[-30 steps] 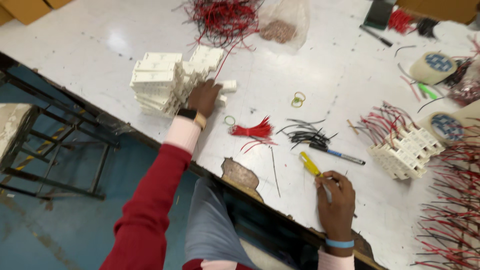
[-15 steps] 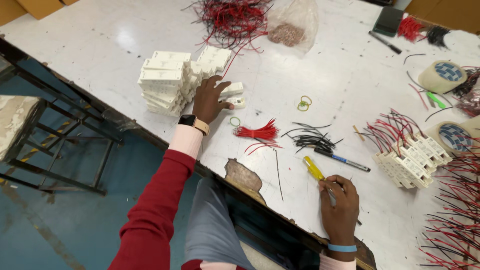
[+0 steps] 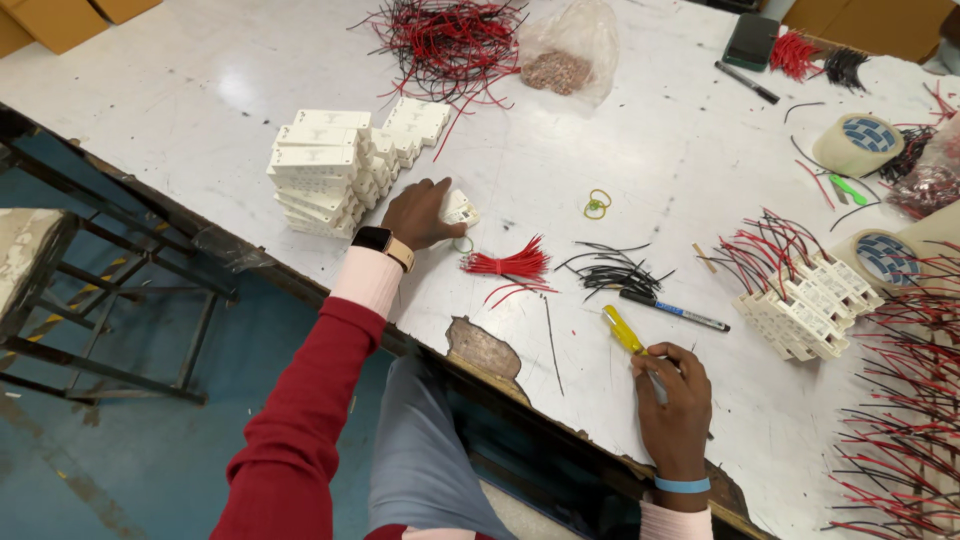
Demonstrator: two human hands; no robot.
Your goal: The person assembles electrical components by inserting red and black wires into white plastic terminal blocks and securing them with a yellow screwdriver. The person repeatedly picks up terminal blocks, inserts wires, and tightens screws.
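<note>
My left hand [image 3: 420,213] rests on the white table and closes on a small white plastic block [image 3: 459,210] beside a tall stack of the same white blocks [image 3: 325,170]. A watch sits on that wrist, over a pink cuff and red sleeve. My right hand [image 3: 672,396] lies near the table's front edge, holding a yellow-handled screwdriver [image 3: 623,329]. Between the hands lie a bundle of short red wires [image 3: 508,265] and a bundle of short black wires [image 3: 610,270].
A blue pen [image 3: 672,311] lies by the black wires. White blocks fitted with red and black wires [image 3: 800,300] stand at right, near tape rolls [image 3: 858,144]. A red wire heap [image 3: 445,40], a clear bag [image 3: 570,50] and a metal stool [image 3: 60,290] are around.
My left hand has slid from the block stack toward the near side and right, onto a single white block. The right hand has stayed put with the screwdriver.
</note>
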